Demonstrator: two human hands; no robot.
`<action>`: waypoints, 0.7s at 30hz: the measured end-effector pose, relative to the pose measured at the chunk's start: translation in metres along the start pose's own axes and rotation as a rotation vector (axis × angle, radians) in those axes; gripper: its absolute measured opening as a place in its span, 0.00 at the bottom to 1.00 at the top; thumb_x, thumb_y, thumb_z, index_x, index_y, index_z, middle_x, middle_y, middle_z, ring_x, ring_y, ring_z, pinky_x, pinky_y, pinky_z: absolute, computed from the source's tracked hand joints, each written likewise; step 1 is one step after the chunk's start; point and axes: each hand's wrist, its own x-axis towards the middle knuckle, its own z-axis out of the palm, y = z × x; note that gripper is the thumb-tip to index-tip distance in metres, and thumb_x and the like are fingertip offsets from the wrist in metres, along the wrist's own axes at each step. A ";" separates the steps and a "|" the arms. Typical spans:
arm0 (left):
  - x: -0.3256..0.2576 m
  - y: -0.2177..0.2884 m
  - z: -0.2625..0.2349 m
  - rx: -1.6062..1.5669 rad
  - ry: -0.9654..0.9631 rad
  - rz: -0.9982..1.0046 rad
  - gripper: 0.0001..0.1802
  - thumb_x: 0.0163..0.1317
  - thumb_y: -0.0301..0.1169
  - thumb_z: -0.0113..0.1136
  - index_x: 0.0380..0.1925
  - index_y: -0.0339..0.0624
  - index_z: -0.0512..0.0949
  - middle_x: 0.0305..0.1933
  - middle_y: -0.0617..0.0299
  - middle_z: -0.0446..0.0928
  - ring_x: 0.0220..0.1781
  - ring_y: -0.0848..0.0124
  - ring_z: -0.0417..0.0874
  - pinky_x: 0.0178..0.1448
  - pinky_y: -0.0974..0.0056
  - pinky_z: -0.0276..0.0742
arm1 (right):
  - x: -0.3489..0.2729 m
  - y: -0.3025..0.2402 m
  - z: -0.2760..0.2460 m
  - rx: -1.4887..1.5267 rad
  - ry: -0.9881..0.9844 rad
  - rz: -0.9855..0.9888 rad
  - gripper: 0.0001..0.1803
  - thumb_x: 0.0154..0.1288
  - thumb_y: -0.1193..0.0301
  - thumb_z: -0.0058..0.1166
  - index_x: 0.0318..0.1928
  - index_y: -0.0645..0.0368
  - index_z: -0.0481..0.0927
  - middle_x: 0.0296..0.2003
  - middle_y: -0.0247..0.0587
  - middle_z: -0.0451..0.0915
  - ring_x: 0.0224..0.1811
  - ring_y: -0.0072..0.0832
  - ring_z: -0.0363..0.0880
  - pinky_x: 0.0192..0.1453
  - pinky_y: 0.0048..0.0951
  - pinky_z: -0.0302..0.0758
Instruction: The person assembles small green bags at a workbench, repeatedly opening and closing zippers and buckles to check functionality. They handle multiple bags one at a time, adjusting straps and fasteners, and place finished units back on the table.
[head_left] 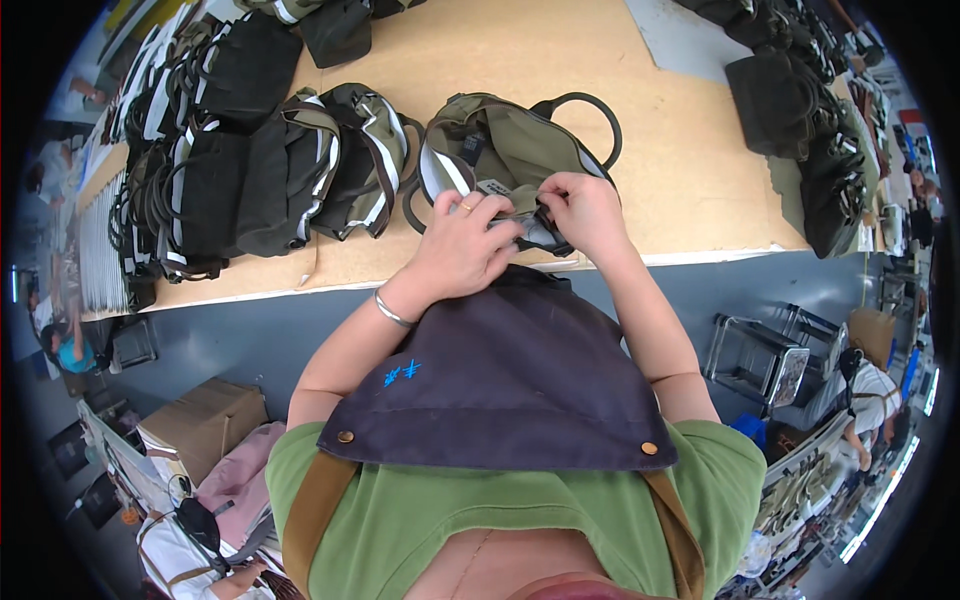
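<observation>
Left hand [462, 243]: grip pinched on the olive bag's [500, 150] near edge.
Right hand [588, 212]: grip pinched there too.
Bag: on the surface [560, 60].
Black bags [240, 170]: left of it.

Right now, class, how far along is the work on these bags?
Seemingly done: dark bags lie stacked left on the table. In hand: left hand and right hand pinch the olive bag at its opening. Left: possibly the dark bags at right; their state is unclear.
</observation>
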 end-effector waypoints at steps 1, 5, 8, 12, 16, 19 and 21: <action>-0.002 0.002 0.003 0.036 0.023 -0.028 0.15 0.49 0.32 0.67 0.39 0.54 0.79 0.43 0.72 0.73 0.47 0.70 0.73 0.53 0.56 0.58 | 0.001 0.000 0.001 -0.003 0.007 -0.006 0.04 0.54 0.73 0.61 0.30 0.60 0.84 0.26 0.47 0.83 0.31 0.42 0.83 0.38 0.38 0.78; -0.004 -0.003 0.025 0.123 0.109 -0.065 0.11 0.45 0.34 0.70 0.31 0.54 0.83 0.41 0.73 0.73 0.47 0.70 0.72 0.53 0.55 0.56 | -0.002 0.001 0.003 0.058 -0.030 -0.039 0.04 0.54 0.75 0.60 0.32 0.62 0.84 0.27 0.49 0.82 0.32 0.44 0.82 0.39 0.39 0.77; 0.022 -0.005 0.002 0.109 0.092 -0.042 0.07 0.44 0.35 0.71 0.25 0.53 0.83 0.41 0.73 0.74 0.46 0.70 0.72 0.53 0.55 0.55 | 0.003 -0.001 -0.020 -0.031 -0.075 -0.281 0.05 0.60 0.77 0.59 0.36 0.66 0.83 0.28 0.44 0.83 0.29 0.24 0.83 0.35 0.25 0.77; 0.064 0.005 -0.069 0.082 0.026 0.057 0.06 0.46 0.34 0.71 0.25 0.50 0.83 0.40 0.71 0.74 0.46 0.69 0.72 0.54 0.55 0.54 | 0.007 -0.044 -0.078 0.168 -0.381 -0.076 0.04 0.64 0.79 0.57 0.36 0.68 0.82 0.27 0.31 0.80 0.31 0.12 0.74 0.35 0.19 0.73; 0.082 0.006 -0.086 -0.010 -0.026 0.105 0.08 0.49 0.36 0.70 0.27 0.47 0.83 0.40 0.67 0.74 0.47 0.68 0.71 0.55 0.57 0.53 | 0.010 -0.043 -0.089 0.372 -0.379 -0.081 0.05 0.61 0.75 0.59 0.37 0.63 0.83 0.24 0.38 0.81 0.26 0.20 0.75 0.32 0.25 0.72; 0.082 0.012 -0.086 0.016 -0.087 0.084 0.10 0.50 0.36 0.70 0.29 0.45 0.82 0.40 0.66 0.73 0.48 0.67 0.70 0.55 0.57 0.53 | 0.008 -0.047 -0.093 0.291 -0.402 -0.124 0.06 0.62 0.74 0.57 0.37 0.62 0.83 0.24 0.35 0.80 0.26 0.19 0.74 0.32 0.25 0.72; 0.082 0.011 -0.083 0.031 -0.079 0.091 0.10 0.50 0.36 0.70 0.29 0.45 0.82 0.41 0.65 0.73 0.49 0.67 0.70 0.55 0.57 0.53 | 0.002 -0.053 -0.096 0.267 -0.401 -0.121 0.06 0.63 0.74 0.57 0.37 0.62 0.83 0.24 0.37 0.80 0.26 0.20 0.75 0.32 0.25 0.72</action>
